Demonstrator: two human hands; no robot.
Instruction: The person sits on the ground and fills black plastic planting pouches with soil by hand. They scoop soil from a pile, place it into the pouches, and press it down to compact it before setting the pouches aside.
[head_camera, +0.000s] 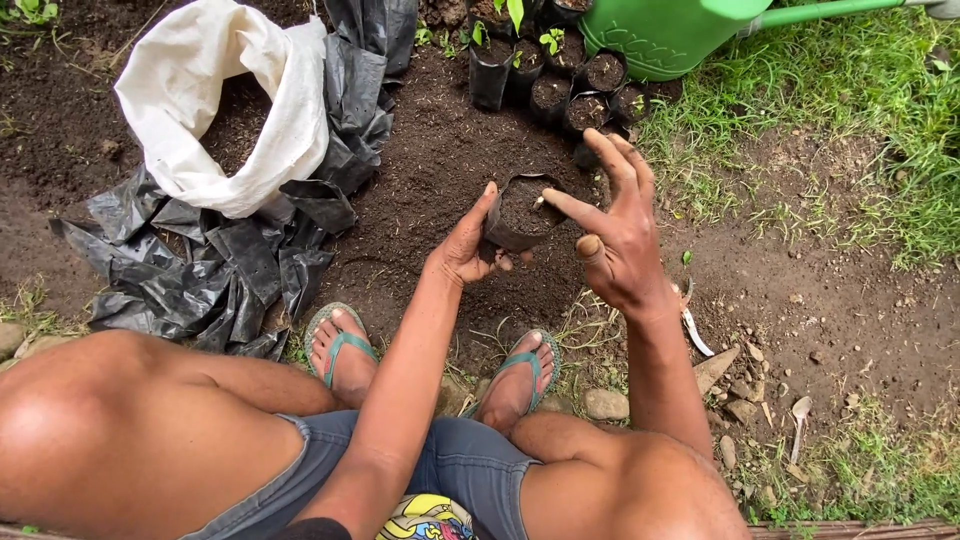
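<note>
Small black soil-filled bag (520, 212) is held off the ground, over dark soil (430, 170), grip closed around its side by left hand (465, 250). Right hand (615, 235) is open, index finger laid on the bag's rim. Filled bags (585, 95) are lined up behind, green watering can (665, 35) beyond. White sack (215, 110) is seen left.

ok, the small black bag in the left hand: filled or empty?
Filled. The small black grow bag, upright in the left hand, shows dark soil almost up to its open rim; the right hand's forefinger points into it.
</note>
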